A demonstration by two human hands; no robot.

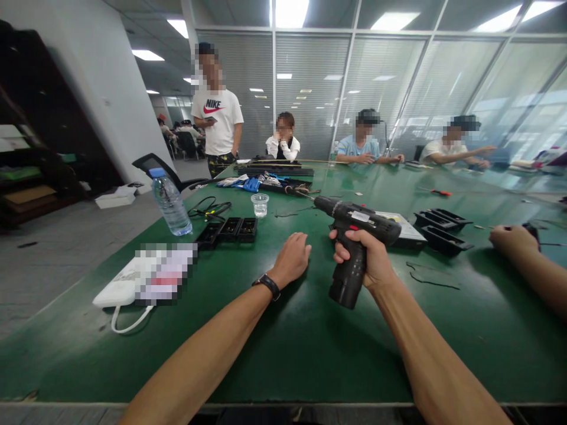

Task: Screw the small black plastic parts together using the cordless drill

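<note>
My right hand (370,257) is wrapped round the grip of a black cordless drill (352,221). The index finger lies by its red-marked trigger area. The drill is held above the green table, with its slim bit pointing away and to the left. To the left of the drill, my left hand (291,258) rests on the tabletop with its fingers loosely curled together. A black-strapped watch (268,287) is on that wrist. I see nothing in the left hand, though its palm side is hidden.
A water bottle (170,202), a plastic cup (260,205), black trays (230,230) and a white power bank (117,286) stand left. More black trays (443,230), a white box (405,233) and a screwdriver (440,192) lie right. Another person's hand (514,241) is at right; several people are beyond.
</note>
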